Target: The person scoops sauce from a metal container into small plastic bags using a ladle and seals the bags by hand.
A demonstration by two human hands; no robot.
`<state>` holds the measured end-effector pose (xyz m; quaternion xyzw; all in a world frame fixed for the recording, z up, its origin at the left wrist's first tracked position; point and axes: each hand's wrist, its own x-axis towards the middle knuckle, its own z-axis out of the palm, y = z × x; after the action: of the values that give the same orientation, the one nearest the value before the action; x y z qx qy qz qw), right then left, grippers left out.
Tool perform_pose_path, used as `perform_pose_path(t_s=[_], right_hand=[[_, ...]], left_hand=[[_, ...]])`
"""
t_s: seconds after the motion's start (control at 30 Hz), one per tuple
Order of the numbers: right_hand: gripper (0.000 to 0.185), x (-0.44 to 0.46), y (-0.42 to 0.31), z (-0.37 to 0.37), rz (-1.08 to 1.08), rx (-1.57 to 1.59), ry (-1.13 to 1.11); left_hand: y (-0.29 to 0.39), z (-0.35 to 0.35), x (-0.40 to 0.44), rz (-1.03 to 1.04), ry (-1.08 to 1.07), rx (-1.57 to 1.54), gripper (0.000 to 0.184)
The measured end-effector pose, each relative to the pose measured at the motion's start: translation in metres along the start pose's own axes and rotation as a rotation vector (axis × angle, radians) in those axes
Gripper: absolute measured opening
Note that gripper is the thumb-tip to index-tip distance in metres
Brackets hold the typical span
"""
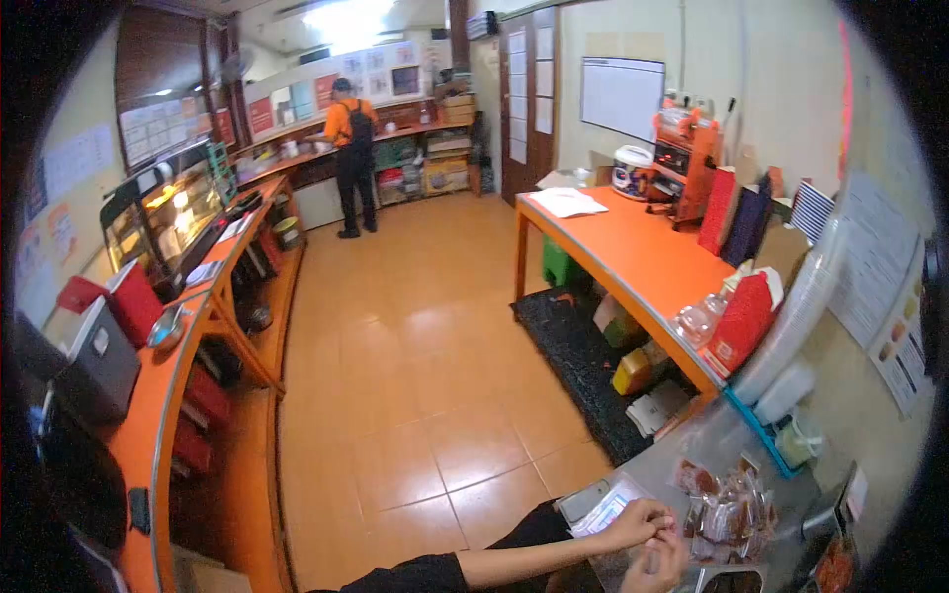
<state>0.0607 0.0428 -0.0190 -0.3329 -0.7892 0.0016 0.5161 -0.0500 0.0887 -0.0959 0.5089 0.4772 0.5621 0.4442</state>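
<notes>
My left hand point(638, 524) reaches in from the left in a black sleeve, its fingers pinched together above a metal counter point(682, 450). Just below it, touching or nearly touching, my right hand point(657, 565) has its fingers curled closed. Whatever lies between the fingertips is too small to make out. A pile of clear plastic packets point(730, 514) with reddish-brown contents lies to the right of my hands. Flat clear plastic bags point(615, 502) lie by my left hand, beside a phone-like grey object point(583, 499). The rim of a metal container point(732, 573) shows at the bottom.
A teal tray point(766, 435) with a tub borders the metal counter. Beyond stands an orange table point(633, 247) with an orange sealing machine point(682, 163), and red cartons point(741, 321). A long counter point(148, 395) runs along the left. A co-worker point(351, 153) stands at the far counter.
</notes>
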Motion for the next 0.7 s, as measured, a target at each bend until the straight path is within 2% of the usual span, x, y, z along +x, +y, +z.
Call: perform_pose_path(t_s=[0.07,0.1,0.13,0.17,0.2,0.23,0.3,0.33,0.37,0.43,0.47,0.53,0.67,0.7], right_hand=[[0.019,0.004,0.004,-0.008,0.116,-0.299,0.094],[0.019,0.004,0.006,-0.013,0.118,-0.303,0.091],[0.023,0.003,0.008,-0.018,0.417,-0.069,0.007],[0.026,0.003,0.012,-0.021,0.708,0.175,-0.072],[0.024,-0.003,0.026,-0.03,0.62,0.129,-0.214],[0.024,-0.01,0.035,-0.033,0.619,0.13,-0.208],[0.02,-0.012,0.04,-0.038,0.725,0.389,-0.297],[0.017,-0.014,0.039,-0.041,0.712,0.434,-0.292],[0.017,-0.014,0.039,-0.042,0.712,0.434,-0.293],[0.016,-0.017,0.04,-0.046,0.692,0.404,-0.426],[0.016,-0.016,0.038,-0.046,0.694,0.404,-0.426],[0.015,-0.011,0.03,-0.047,0.566,0.357,-0.354],[0.014,-0.006,0.022,-0.055,0.675,0.338,-0.36],[0.013,-0.003,0.021,-0.058,0.663,0.348,-0.367]], left_hand=[[0.019,-0.006,-0.001,-0.055,-0.044,-0.117,0.02],[0.025,-0.01,-0.001,0.021,-0.135,-0.087,0.019],[0.032,-0.014,-0.002,0.097,-0.229,-0.053,0.017],[0.04,-0.019,-0.003,0.098,-0.236,-0.049,0.017],[0.047,-0.025,-0.003,0.131,-0.266,0.06,0.017],[0.052,-0.028,-0.004,0.163,-0.294,0.171,0.018],[0.053,-0.031,-0.002,0.251,-0.278,0.123,0.017],[0.053,-0.032,-0.002,0.333,-0.258,0.071,0.016],[0.057,-0.032,-0.002,0.333,-0.257,0.071,0.016],[0.065,-0.03,-0.003,0.361,-0.273,0.078,0.016],[0.067,-0.03,-0.003,0.36,-0.274,0.078,0.016],[0.07,-0.029,-0.004,0.348,-0.282,0.109,0.018],[0.079,-0.024,-0.008,0.386,-0.258,0.11,0.021],[0.092,-0.017,-0.013,0.492,0.01,0.293,0.022]])
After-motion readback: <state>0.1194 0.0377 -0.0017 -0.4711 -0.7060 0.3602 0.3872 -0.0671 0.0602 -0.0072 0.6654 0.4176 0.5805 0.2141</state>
